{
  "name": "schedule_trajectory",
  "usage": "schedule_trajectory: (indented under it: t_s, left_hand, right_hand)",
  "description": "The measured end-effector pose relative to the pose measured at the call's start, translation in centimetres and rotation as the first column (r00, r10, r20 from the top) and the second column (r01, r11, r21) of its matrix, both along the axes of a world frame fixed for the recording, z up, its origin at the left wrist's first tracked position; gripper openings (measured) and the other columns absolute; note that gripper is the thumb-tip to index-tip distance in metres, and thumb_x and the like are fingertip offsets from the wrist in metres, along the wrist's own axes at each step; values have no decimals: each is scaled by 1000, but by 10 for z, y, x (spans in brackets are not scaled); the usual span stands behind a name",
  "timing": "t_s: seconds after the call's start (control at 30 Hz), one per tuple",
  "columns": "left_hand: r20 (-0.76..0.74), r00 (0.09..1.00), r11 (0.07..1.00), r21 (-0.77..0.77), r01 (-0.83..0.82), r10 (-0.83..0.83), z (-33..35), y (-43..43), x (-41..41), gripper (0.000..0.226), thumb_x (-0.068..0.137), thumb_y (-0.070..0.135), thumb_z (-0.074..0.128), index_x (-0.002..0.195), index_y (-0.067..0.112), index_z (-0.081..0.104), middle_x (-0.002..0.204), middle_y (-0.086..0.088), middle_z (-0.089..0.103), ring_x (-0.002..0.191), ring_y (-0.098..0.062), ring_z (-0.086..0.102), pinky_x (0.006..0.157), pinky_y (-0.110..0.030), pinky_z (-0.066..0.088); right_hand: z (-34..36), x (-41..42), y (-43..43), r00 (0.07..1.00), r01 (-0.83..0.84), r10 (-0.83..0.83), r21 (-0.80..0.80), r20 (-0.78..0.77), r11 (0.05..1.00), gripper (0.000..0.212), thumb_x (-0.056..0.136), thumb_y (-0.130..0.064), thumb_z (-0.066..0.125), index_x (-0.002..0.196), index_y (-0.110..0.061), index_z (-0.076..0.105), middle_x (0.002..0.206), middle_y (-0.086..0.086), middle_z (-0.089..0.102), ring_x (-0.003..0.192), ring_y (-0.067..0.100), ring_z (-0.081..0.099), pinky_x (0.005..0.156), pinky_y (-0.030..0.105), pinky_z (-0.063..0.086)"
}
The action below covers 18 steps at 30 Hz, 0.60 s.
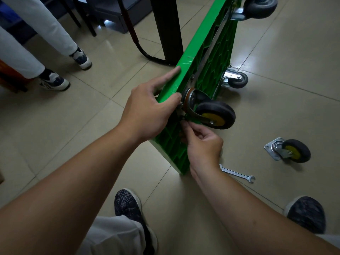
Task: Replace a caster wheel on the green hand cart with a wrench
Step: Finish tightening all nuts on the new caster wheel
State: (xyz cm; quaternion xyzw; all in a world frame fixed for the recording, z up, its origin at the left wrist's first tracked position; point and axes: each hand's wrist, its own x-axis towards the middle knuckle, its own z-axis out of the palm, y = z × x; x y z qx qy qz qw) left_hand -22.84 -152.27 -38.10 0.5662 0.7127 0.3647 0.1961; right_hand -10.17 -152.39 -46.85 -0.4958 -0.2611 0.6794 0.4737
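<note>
The green hand cart (206,43) stands on its long edge on the tiled floor, underside facing right. A caster with a yellow hub (214,115) sits against the cart's near corner. My left hand (147,109) grips the cart's edge there, thumb on the caster's plate, index finger stretched along the rim. My right hand (201,142) pinches a small fastener under the caster's plate; the fastener itself is hidden by my fingertips. A silver wrench (237,174) lies on the floor by my right wrist. A loose caster (288,150) with a yellow hub lies further right.
Two more casters (237,79) (257,6) are fixed further along the cart. A black post (168,28) and a cable stand behind the cart. Another person's legs and shoes (55,81) are at the left. My own shoes (128,203) (306,213) are on the floor below.
</note>
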Motion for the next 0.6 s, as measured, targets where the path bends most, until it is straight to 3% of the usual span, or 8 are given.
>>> schedule_trajectory:
  t_s: [0.1, 0.3, 0.6]
  left_hand:
    - [10, 1000, 1000, 0, 4, -4, -1, 0, -1, 57, 89, 41, 62, 145, 48, 51, 147, 20, 54, 118, 12, 51, 91, -9, 40]
    - [3, 1000, 1000, 6, 6, -6, -1, 0, -1, 57, 89, 41, 62, 145, 47, 52, 146, 20, 54, 124, 9, 50, 97, -15, 42]
    - [17, 1000, 1000, 0, -1, 1, -1, 1, 0, 57, 89, 42, 62, 144, 49, 51, 147, 19, 54, 125, 3, 52, 95, -19, 44]
  right_hand:
    - [0, 0, 5, 999, -9, 10, -24, 41, 1000, 11, 85, -17, 78, 88, -7, 74, 75, 3, 76, 67, 11, 71, 67, 21, 58]
    - [2, -1, 6, 1000, -2, 2, 52, 4, 999, 7, 86, -7, 76, 89, -12, 74, 85, 3, 78, 84, 14, 75, 82, 23, 58]
    - [-2, 6, -6, 991, -112, 106, 66, 85, 992, 9, 86, -10, 77, 87, -18, 73, 74, -7, 76, 72, 5, 72, 68, 14, 55]
